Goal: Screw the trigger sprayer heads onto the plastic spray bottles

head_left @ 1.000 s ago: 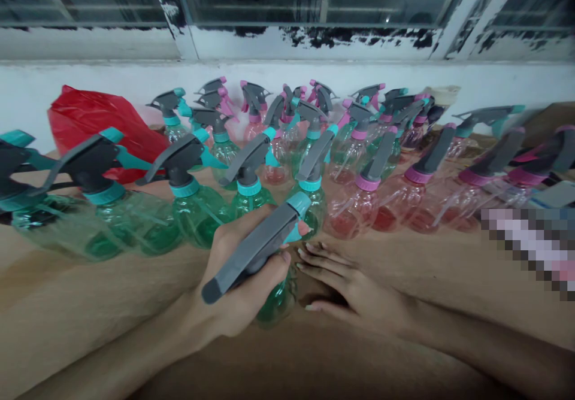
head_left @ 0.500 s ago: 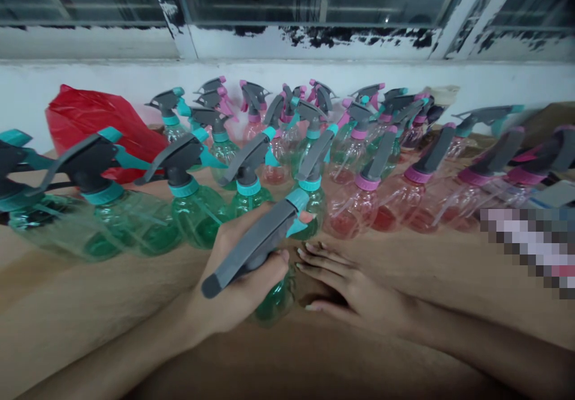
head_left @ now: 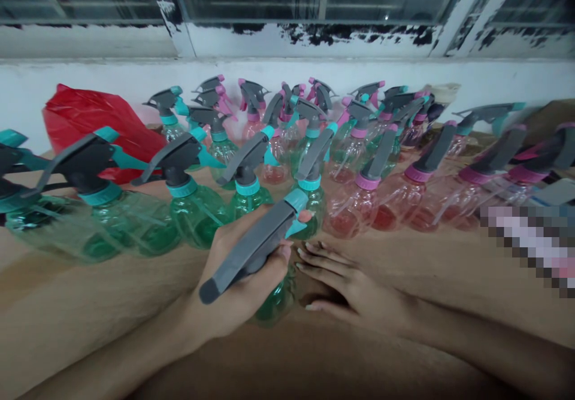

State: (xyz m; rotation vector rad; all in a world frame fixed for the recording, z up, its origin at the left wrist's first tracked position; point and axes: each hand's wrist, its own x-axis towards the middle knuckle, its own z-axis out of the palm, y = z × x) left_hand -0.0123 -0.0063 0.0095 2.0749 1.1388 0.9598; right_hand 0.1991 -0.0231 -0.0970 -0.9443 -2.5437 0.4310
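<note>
My left hand [head_left: 242, 292] is wrapped around the neck of a green spray bottle [head_left: 275, 301] that stands on the table. Its grey and teal trigger head [head_left: 256, 244] points away to the right, with a fingertip showing at the teal trigger. Most of the neck is hidden by my fingers. My right hand [head_left: 344, 280] rests on the tabletop just right of that bottle, fingers stretched out, holding nothing. Right behind my hands stands a row of spray bottles, green ones with teal collars [head_left: 200, 211] on the left and pink ones with purple collars [head_left: 350, 211] on the right.
More spray bottles [head_left: 309, 112] in both colours crowd the back of the table [head_left: 417, 268] by the white wall [head_left: 27, 82]. A red plastic bag [head_left: 99, 124] lies at back left. At the right edge is a blurred-out pixelated patch.
My left hand keeps its hold on the green bottle, and the trigger shifts slightly beneath the fingertip. My right hand stays in place. The view has drifted very slightly.
</note>
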